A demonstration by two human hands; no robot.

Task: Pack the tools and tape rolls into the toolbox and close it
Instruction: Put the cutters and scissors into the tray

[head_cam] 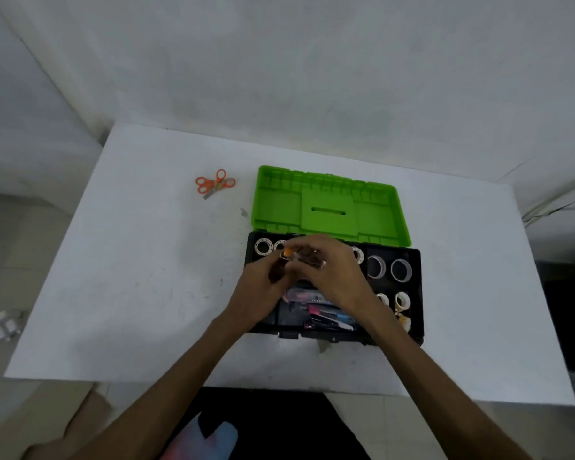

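Both hands — left hand [263,280] and right hand [332,270] — are gripping an orange-tipped tool [287,253] over the open toolbox [415,293] at frame centre.

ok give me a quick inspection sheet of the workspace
surface: white table, scuffed
job's things: toolbox open, green lid back; tape rolls and tools inside; orange scissors out on the table
clutter: nothing seen
hands: left hand and right hand together grip a small orange-tipped tool above the box
cables: cable at right edge
surroundings: white wall, white device at left
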